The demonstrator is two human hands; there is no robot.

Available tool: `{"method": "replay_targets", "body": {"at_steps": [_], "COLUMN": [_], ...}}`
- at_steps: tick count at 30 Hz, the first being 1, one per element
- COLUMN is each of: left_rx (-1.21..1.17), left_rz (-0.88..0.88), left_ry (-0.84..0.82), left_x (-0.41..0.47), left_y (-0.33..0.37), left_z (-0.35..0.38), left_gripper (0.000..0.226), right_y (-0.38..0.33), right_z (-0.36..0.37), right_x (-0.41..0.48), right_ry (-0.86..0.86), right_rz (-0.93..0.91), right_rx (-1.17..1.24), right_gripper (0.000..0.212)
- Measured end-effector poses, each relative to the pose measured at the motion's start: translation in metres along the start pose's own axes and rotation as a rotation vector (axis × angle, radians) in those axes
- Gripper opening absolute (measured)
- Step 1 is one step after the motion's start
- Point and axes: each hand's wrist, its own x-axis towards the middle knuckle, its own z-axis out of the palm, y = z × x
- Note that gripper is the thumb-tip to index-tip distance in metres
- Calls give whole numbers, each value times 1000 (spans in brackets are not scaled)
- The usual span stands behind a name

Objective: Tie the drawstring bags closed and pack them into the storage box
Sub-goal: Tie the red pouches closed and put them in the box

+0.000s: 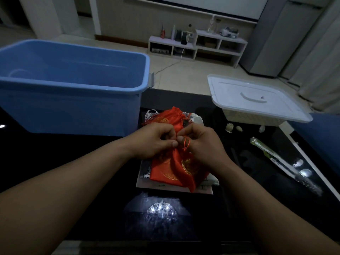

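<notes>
A home living room — tiled floor (193, 70), a low white shelf unit (197, 46) against the wall holding a can (162, 33) and bottles, curtains (320, 57) at right.

The storage box (70, 85) stands at my left on the table (55, 144); the lidded basket (257, 105) sits to my right. Between them lie the bags (173, 168) (heaped together), my hands (158, 138) over them.
</notes>
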Motion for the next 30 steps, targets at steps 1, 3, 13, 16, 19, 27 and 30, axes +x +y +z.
{"method": "replay_targets", "body": {"at_steps": [1, 3, 13, 16, 19, 27, 30], "left_rx": [-30, -111, -29, -116, -285, -845, -933], "left_rz": [-10, -33, -28, -47, -121, -184, -100], "left_ry": [-11, -32, -93, -62, 37, 270, 417], "left_x": [-1, -2, -11, -13, -14, -21, -26], "left_y": [0, -1, -4, -1, 8, 52, 68], "left_z": [0, 0, -16, -16, -12, -20, -36], "left_gripper": [19, 17, 16, 16, 15, 32, 37], "right_y": [1, 3, 18, 14, 9, -48, -99], "right_z": [0, 0, -3, -3, -6, -30, -31], "right_x": [0, 0, 0, 0, -3, -4, 30], "right_ry": [-3, 2, -22, -57, -216, -163, -79], "right_rz": [3, 19, 157, 175, 249, 249, 207], "right_rx": [-4, -2, -54, -22, 134, 595, 581], "right_gripper": [5, 6, 19, 18, 10, 23, 22]}}
